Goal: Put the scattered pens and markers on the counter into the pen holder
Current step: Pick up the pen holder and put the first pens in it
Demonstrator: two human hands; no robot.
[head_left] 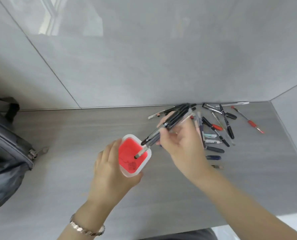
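Observation:
My left hand [109,168] grips the side of the pen holder [145,166], a translucent white cup with a red inside, standing on the grey counter. My right hand [180,144] holds a bundle of dark pens [172,122], tilted, lower ends at the holder's rim. One pen tip [138,155] reaches down inside the cup. To the right, several loose pens and markers [218,129] lie scattered on the counter, and a red-handled pen [248,121] rests farthest right.
A dark grey bag [7,153] with a zipper pull sits at the left edge of the counter. A glossy grey tiled wall [144,58] rises behind, with a side wall [293,122] on the right. The counter's front edge [248,218] runs along the lower right.

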